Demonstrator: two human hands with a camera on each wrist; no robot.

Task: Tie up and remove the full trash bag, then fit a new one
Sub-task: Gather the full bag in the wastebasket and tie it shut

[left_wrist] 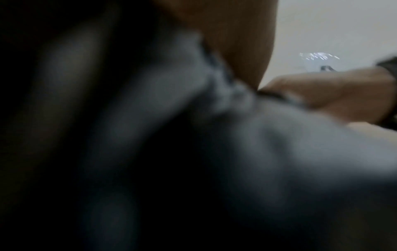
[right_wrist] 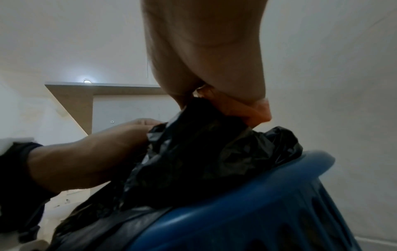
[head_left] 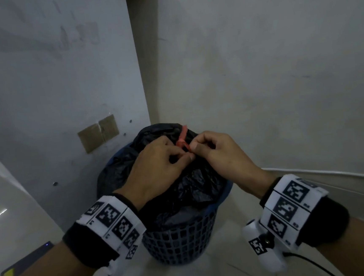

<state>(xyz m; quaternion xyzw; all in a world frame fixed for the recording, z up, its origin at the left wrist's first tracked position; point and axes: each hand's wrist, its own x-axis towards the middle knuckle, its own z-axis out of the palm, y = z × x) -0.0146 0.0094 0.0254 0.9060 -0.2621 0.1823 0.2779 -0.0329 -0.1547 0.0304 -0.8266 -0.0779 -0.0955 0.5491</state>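
device: dark flat unit (head_left: 22, 265) on the floor at near left, yellow label and small blue light; well apart from the bin
wall patch: two tan plates (head_left: 98, 133) on the left panel, just left of the bag's far edge
bin: blue lattice basket (head_left: 181, 241) on pale tile in the corner; rim partly draped by the bag
bag: black trash bag (head_left: 194, 187) sits in the bin, top gathered and bulging above the rim
left hand (head_left: 156, 162): fingers curled, pinching the gathered bag neck; covers the centre of the bag
tie: red drawstring (head_left: 183, 141) sticks up between both hands at the far side
right hand (head_left: 219, 152): thumb and forefinger pinch the red drawstring; confirmed in right wrist view
cable: black lead (head_left: 309, 265) trails at near right
left wrist view: blurred, dark, mostly blocked by bag
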